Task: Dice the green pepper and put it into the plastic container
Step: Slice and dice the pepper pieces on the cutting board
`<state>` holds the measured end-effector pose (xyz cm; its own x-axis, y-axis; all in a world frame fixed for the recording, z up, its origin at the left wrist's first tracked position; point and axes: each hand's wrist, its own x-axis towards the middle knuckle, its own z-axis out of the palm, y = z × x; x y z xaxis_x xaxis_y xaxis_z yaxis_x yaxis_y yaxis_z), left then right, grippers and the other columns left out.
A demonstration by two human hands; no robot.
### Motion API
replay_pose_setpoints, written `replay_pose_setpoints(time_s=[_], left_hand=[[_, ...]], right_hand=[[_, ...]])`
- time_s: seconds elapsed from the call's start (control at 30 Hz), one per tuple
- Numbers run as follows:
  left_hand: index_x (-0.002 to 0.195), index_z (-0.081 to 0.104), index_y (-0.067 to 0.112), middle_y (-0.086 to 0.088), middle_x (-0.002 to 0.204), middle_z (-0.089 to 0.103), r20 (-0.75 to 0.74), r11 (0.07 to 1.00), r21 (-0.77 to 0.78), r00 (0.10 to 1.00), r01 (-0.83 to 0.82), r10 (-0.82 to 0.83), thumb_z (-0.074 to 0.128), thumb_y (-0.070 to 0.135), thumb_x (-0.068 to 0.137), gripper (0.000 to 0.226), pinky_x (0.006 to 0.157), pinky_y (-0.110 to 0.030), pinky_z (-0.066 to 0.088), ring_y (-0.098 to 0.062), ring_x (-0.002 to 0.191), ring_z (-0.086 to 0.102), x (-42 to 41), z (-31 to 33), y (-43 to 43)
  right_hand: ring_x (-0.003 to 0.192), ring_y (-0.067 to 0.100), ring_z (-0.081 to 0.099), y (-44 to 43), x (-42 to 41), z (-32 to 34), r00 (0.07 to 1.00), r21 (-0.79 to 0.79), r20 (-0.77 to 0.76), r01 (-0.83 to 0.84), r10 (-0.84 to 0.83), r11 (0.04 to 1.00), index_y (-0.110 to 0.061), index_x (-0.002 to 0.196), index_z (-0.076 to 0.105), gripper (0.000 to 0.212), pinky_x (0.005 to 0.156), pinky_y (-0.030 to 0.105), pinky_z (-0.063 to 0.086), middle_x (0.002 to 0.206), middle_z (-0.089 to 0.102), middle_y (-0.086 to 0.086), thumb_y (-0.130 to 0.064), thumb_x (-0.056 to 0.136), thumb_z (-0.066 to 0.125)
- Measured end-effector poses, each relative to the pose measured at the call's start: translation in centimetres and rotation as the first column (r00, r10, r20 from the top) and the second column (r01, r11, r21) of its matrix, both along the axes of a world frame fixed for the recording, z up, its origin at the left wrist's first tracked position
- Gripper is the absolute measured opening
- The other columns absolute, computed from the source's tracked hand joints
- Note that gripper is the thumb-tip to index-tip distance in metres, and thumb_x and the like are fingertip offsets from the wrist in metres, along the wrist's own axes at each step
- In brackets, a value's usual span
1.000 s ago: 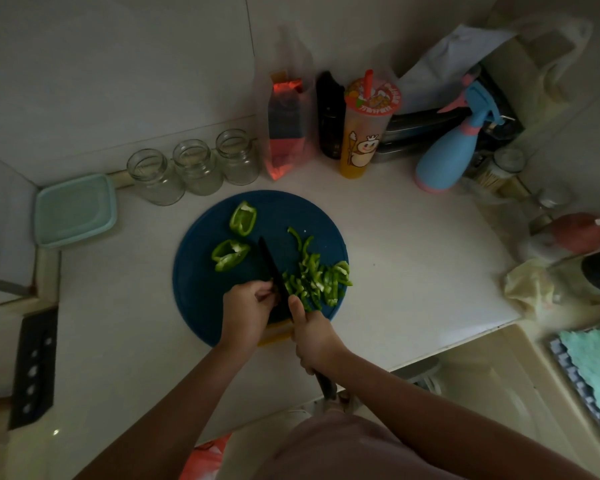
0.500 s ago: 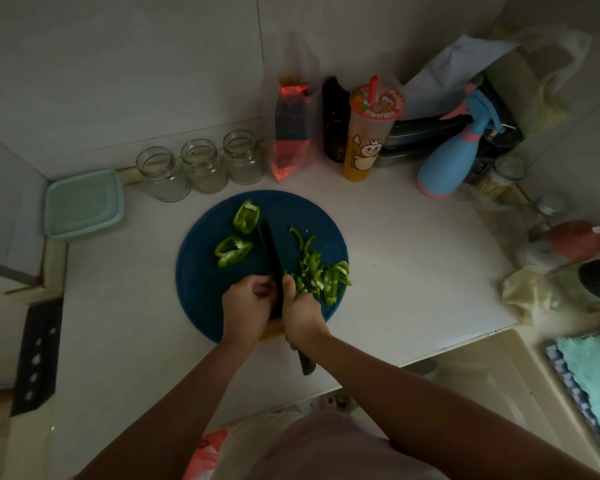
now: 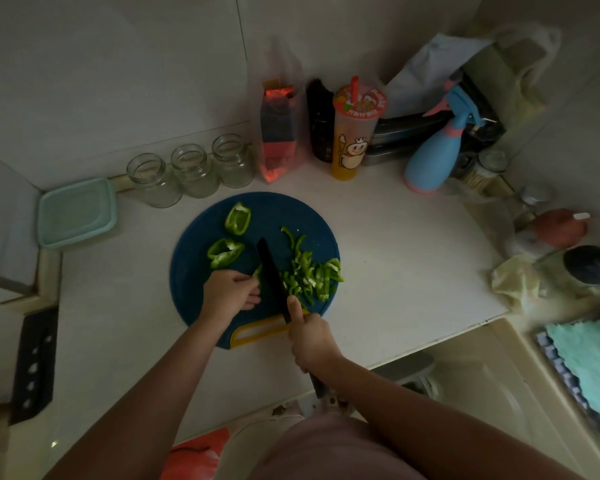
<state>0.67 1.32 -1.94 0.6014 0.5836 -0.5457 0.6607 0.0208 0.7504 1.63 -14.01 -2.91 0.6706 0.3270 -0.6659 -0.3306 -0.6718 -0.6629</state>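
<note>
A round blue cutting board (image 3: 194,268) with a yellow handle lies on the white counter. Two large green pepper pieces (image 3: 238,218) (image 3: 224,251) sit on its left half. A heap of cut pepper strips (image 3: 312,271) covers its right half. My left hand (image 3: 231,292) pinches a small pepper piece (image 3: 257,270) down on the board. My right hand (image 3: 310,341) grips a black knife (image 3: 272,277), whose blade lies between my left hand and the strips. The pale green plastic container (image 3: 75,211) stands at the far left.
Three empty glass jars (image 3: 191,169) line the wall behind the board. A bag, a dark bottle, a printed cup (image 3: 355,129) and a blue spray bottle (image 3: 437,150) stand at the back right. More bottles crowd the right edge. The counter's front edge runs just below the board.
My right hand has drawn back toward the board's handle with the knife. My left hand has slid left, away from the blade, still on the small pepper piece.
</note>
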Motion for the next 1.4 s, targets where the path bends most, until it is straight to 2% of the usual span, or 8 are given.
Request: replay_pose_setpoints(time_s=[0.23,0.47,0.7,0.8,0.93,1.0,1.1,1.4], left_hand=[[0.096,0.061,-0.004,-0.015,0.078,0.068,-0.080,0.959,-0.277,0.996,-0.058,0.037,0.062,0.009,0.087,0.016,0.050,-0.024,0.056,-0.017,0.061,0.068,0.0,0.3,0.3],[0.092,0.062,-0.002,-0.013,0.072,0.064,-0.099,0.999,-0.030,0.994,0.038,-0.041,0.064,0.007,0.086,0.011,0.045,-0.020,0.053,-0.021,0.061,0.064,0.2,0.6,-0.1],[0.099,0.060,-0.003,-0.015,0.078,0.063,-0.023,0.968,-0.252,1.000,-0.007,0.001,0.054,0.004,0.092,0.011,0.050,-0.020,0.055,-0.022,0.066,0.062,1.8,1.8,-1.3],[0.096,0.063,0.000,-0.007,0.073,0.062,-0.045,0.995,0.038,0.995,0.089,-0.087,0.055,0.013,0.092,0.016,0.044,-0.020,0.049,-0.017,0.061,0.058,2.2,2.7,0.4],[0.117,0.060,0.008,-0.011,0.109,0.061,-0.045,0.761,0.628,0.984,0.162,-0.173,0.051,0.011,0.090,0.029,0.085,-0.031,0.045,-0.025,0.098,0.058,2.5,3.0,4.5],[0.135,0.045,0.011,-0.018,0.133,0.048,-0.196,0.771,0.556,0.950,0.311,-0.242,0.050,0.011,0.090,0.046,0.103,-0.038,0.037,-0.032,0.121,0.046,2.9,2.4,5.9],[0.142,0.034,0.016,-0.015,0.137,0.044,-0.321,0.762,0.396,0.854,0.513,-0.409,0.056,0.010,0.087,0.059,0.097,-0.033,0.040,-0.031,0.120,0.047,2.7,1.8,6.2],[0.136,0.044,0.013,-0.010,0.129,0.054,-0.193,0.770,0.408,0.871,0.490,-0.452,0.074,0.009,0.076,0.067,0.088,-0.020,0.037,-0.020,0.111,0.053,0.5,1.3,6.6]], right_hand=[[0.049,0.018,0.046,-0.3,0.1,0.4,0.998,0.062,-0.063,0.007,-0.003,0.998,-0.017,0.065,0.045,0.058,0.044,0.026,0.039,0.059,0.048,0.004,-0.063,0.094,0.025],[0.031,0.014,0.039,-0.5,1.3,2.1,0.989,0.195,-0.111,0.119,-0.098,0.974,-0.011,0.061,0.042,0.063,0.038,0.020,0.034,0.049,0.041,0.005,-0.065,0.092,0.032],[0.032,0.014,0.035,-0.4,3.6,3.2,0.988,0.279,-0.065,0.150,-0.137,0.949,-0.014,0.055,0.037,0.063,0.038,0.022,0.033,0.046,0.038,0.003,-0.063,0.094,0.030],[0.031,0.012,0.034,-0.3,4.2,3.3,0.989,0.273,-0.058,0.144,-0.133,0.951,-0.015,0.054,0.036,0.063,0.037,0.022,0.032,0.046,0.037,0.001,-0.064,0.093,0.030],[0.032,0.012,0.035,0.0,4.6,3.3,0.994,0.263,-0.042,0.112,-0.104,0.958,-0.015,0.058,0.037,0.060,0.037,0.022,0.033,0.049,0.038,0.003,-0.063,0.093,0.030],[0.031,0.013,0.035,0.2,4.6,3.4,0.995,0.263,-0.035,0.104,-0.099,0.959,-0.015,0.057,0.038,0.060,0.036,0.021,0.032,0.047,0.038,0.003,-0.062,0.094,0.031],[0.029,0.012,0.034,0.7,4.7,3.6,0.996,0.268,-0.023,0.091,-0.088,0.959,-0.015,0.056,0.037,0.060,0.036,0.021,0.032,0.045,0.036,0.002,-0.060,0.095,0.031],[0.032,0.013,0.039,1.3,3.4,2.8,1.000,0.228,0.012,-0.005,0.002,0.974,-0.014,0.053,0.038,0.063,0.038,0.022,0.036,0.046,0.039,0.003,-0.063,0.093,0.032]])
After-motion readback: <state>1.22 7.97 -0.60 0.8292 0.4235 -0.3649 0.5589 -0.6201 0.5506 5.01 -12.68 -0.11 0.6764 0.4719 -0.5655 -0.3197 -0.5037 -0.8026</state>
